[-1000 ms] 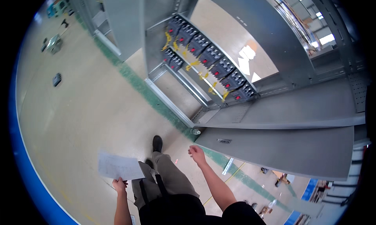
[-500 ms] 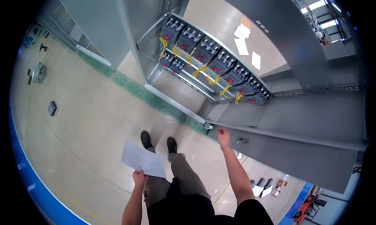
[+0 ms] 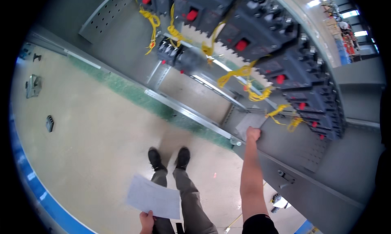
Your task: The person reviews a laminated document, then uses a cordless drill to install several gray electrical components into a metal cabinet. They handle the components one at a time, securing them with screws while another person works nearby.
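Observation:
My left hand pinches the lower edge of a white printed sheet of paper, held in front of my legs. My right arm reaches forward into the grey metal cabinet. There my right hand is closed at the near end of a second pale sheet of paper, which rests by the cabinet's side panel. Its fingertips are partly hidden. Above and beyond this hand, black circuit breakers with red parts stand in rows, and bundles of yellow wire hang from them.
A metal rail runs along the cabinet's bottom front, past my shoes. The cabinet door, with a handle, stands open at the right. A black component and a metal box lie on the floor at the left.
I have leaned closer, so the breakers look larger. My right hand has moved forward from the door's edge to the sheet inside the cabinet. The left hand still holds its sheet.

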A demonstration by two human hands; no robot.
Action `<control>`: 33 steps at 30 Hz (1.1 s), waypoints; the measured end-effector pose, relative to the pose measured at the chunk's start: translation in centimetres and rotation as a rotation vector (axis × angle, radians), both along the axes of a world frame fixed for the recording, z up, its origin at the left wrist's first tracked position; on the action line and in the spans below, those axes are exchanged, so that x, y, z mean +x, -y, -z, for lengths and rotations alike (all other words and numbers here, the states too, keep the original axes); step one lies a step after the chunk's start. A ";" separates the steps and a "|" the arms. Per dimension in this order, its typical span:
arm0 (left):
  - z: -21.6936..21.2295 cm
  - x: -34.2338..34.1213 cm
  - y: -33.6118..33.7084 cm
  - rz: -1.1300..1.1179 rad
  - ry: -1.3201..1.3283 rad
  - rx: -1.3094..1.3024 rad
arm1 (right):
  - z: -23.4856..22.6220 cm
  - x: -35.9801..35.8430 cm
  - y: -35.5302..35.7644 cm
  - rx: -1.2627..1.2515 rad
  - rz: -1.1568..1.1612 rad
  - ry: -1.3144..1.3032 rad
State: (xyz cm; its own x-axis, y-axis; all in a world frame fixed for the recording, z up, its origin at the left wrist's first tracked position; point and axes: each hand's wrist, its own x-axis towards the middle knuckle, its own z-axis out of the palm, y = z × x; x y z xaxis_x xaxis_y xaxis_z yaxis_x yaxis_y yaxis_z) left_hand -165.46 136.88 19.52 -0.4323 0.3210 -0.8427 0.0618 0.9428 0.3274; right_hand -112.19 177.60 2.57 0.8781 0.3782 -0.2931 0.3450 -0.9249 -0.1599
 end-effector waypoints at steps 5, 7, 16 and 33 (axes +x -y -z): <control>-0.3 1.5 -0.5 -0.021 -0.029 -0.030 | 4.9 0.2 0.0 -0.049 0.121 0.223; 0.3 1.2 1.3 -0.019 -0.049 -0.016 | 6.1 1.8 0.7 -0.127 -0.033 0.085; -0.5 1.9 -2.3 0.013 -0.031 -0.059 | 1.9 -6.2 6.8 0.451 0.208 -0.669; -16.2 3.1 -21.3 -0.190 0.361 0.608 | -28.8 -35.0 15.4 0.783 -0.128 -1.144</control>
